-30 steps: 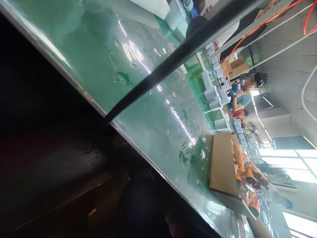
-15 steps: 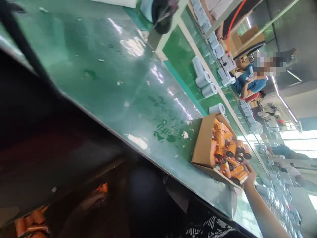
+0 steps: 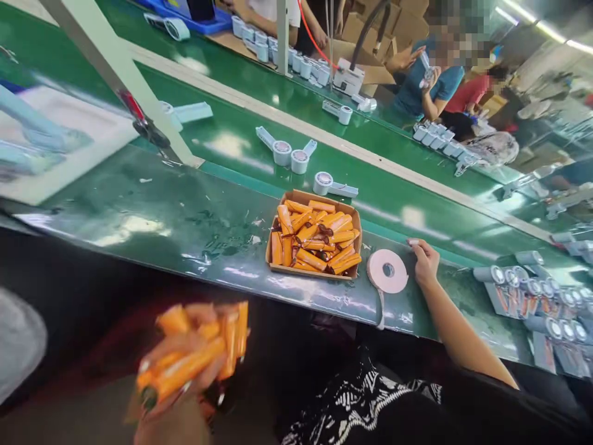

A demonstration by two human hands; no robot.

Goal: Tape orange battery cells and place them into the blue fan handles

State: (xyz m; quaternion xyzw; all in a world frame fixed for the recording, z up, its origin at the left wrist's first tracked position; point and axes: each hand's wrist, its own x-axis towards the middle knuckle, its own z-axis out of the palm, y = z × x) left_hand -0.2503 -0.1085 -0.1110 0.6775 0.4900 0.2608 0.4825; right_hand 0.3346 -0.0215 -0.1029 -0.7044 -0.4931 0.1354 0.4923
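Note:
My left hand (image 3: 189,342) is raised at the lower left, in front of the table edge. Its fingers wrap round a bunch of orange cylindrical batteries (image 3: 192,369), slightly blurred. On the table an open cardboard box (image 3: 311,272) is full of similar orange batteries (image 3: 319,238). Right of the box lies a roll of pale pink tape (image 3: 396,279), its loose end hanging toward the table edge. My right hand (image 3: 426,262) is just beyond the roll, fingers curled in, with a small whitish bit at the fingertips that I cannot make out.
Pale blue handheld housings (image 3: 281,152) lie on the green belt (image 3: 393,204) behind the box. Many more stand at the right (image 3: 537,287). A metal post (image 3: 152,105) rises at the left beside a white tray (image 3: 106,139). Co-workers, one in a blue shirt (image 3: 447,80), sit across the line.
The view has swung level and to the right. My left hand has come up from the dark area below with a bunch of batteries. My right hand has left the box's edge.

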